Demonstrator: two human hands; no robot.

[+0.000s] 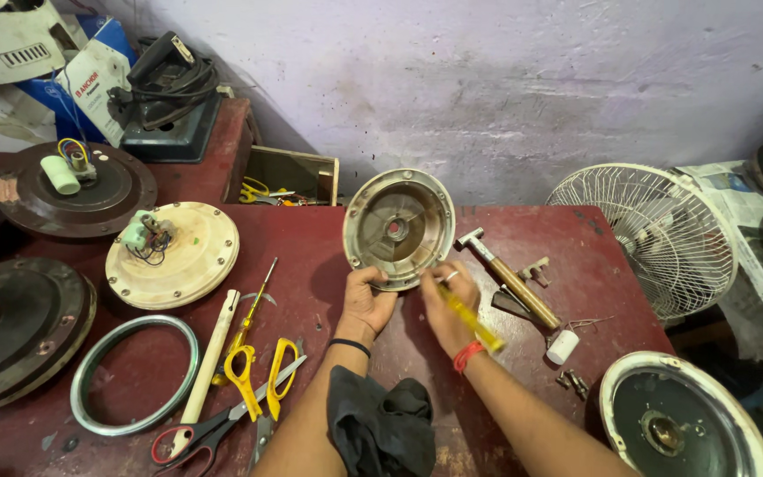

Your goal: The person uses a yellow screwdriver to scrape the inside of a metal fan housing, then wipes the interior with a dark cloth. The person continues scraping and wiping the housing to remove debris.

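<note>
A round metal motor cover stands tilted on its edge on the dark red table, its hollow side facing me. My left hand grips its lower rim. My right hand, with a ring and a red wrist thread, holds a yellow-handled screwdriver against the cover's lower right rim. A black cloth lies over my left forearm.
A wooden-handled hammer, a small white cylinder and loose screws lie to the right. Yellow scissors, a metal ring, a cream motor disc and dark motor housings lie left. A white fan guard stands at right.
</note>
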